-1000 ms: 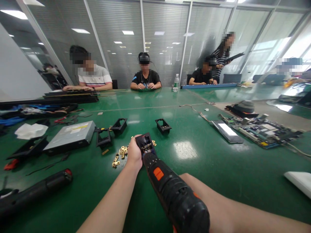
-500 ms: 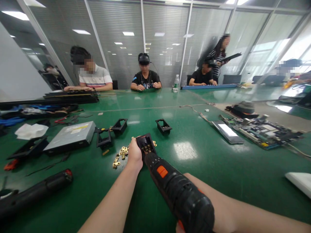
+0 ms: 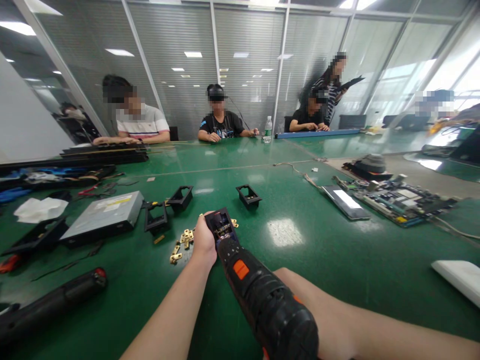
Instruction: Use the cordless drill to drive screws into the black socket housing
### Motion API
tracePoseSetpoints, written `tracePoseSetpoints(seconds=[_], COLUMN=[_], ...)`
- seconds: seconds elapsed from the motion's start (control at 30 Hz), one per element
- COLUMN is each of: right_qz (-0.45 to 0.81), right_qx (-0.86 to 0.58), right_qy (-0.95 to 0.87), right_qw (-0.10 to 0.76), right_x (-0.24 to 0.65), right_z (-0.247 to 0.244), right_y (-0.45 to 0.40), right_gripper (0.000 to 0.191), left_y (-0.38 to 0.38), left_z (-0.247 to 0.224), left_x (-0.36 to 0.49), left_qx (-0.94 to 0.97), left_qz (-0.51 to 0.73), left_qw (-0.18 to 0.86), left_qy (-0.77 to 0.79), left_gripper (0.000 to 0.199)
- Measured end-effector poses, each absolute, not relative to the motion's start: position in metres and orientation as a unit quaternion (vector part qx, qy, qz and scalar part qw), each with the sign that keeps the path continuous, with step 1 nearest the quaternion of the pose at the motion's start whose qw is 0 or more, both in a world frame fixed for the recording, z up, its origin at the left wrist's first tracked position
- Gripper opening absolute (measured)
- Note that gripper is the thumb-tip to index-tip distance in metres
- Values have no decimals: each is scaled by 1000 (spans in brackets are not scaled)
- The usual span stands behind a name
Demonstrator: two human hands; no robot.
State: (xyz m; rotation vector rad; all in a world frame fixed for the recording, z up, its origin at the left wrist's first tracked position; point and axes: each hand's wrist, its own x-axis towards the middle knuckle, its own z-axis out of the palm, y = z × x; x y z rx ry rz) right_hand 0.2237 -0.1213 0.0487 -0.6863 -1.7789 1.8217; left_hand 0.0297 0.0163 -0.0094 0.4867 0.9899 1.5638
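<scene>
My left hand (image 3: pixel 205 241) grips a black plastic housing (image 3: pixel 221 220) from its left side, with small metal parts visible inside. A black power screwdriver (image 3: pixel 262 295) with an orange switch is held in my right hand (image 3: pixel 294 285), which is mostly hidden behind the tool's body. The tool's front end reaches into the lower part of the housing; its tip cannot be made out. Small brass pieces (image 3: pixel 183 244) lie on the green table (image 3: pixel 240 170) just left of my left hand. More black frames (image 3: pixel 180 198) rest beyond it, one of them (image 3: pixel 248 196) farther right.
At left are a metal disc drive (image 3: pixel 103 217), white tissue (image 3: pixel 40 209) and a second black tool (image 3: pixel 52 305). A phone (image 3: pixel 345 202), a circuit board (image 3: pixel 405 200) and a white object (image 3: pixel 459 280) are at right. People sit across the table near a bottle (image 3: pixel 268 130).
The view has shifted slightly, moving most things a little left in the picture. My hands still hold the housing and screwdriver. Across the table, the middle person's hand has moved out toward the bottle.
</scene>
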Motion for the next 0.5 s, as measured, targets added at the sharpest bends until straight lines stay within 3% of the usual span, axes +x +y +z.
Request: tracePoseSetpoints(seconds=[0.3, 0.5], right_qz=[674, 692], right_qx=[-286, -281], right_qy=[-639, -604], right_qw=[236, 279], right_x=[224, 222], right_z=[50, 53], right_y=[-121, -116], right_gripper=[25, 38], left_y=[13, 12], left_z=[-4, 3], left_x=[33, 32], left_qx=[214, 232], left_qz=[663, 655], left_qw=[578, 571], left_qy=[426, 437], left_gripper=[25, 19])
